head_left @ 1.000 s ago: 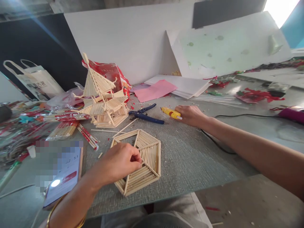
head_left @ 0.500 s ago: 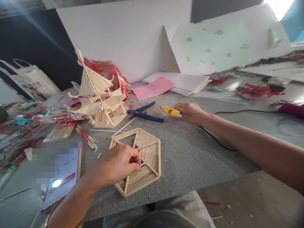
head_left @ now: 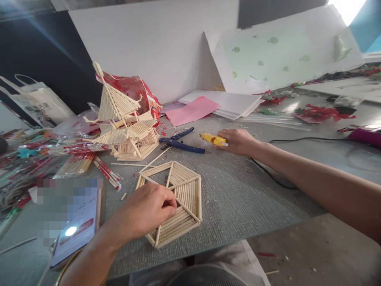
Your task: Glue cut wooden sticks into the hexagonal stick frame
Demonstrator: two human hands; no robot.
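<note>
A hexagonal panel of thin wooden sticks lies flat near the table's front edge, its spokes meeting in the middle. Several wedges are filled with parallel sticks, while the upper left one is open. Over its left half is my left hand, fingers curled together near the centre; whatever they pinch is hidden. My right hand grips a yellow glue gun, resting by the table with its nozzle pointing left. Between the hands and farther back lie blue-handled pliers. Loose thin sticks lie just behind the panel.
A stick-built pagoda model stands at the back left. Packaged sticks and a lit phone are on the left. Pink paper lies on white boards behind. A black cord runs under my right arm.
My left hand has shifted very slightly over the panel, its fingers still curled. My right hand and the glue gun stay in place.
</note>
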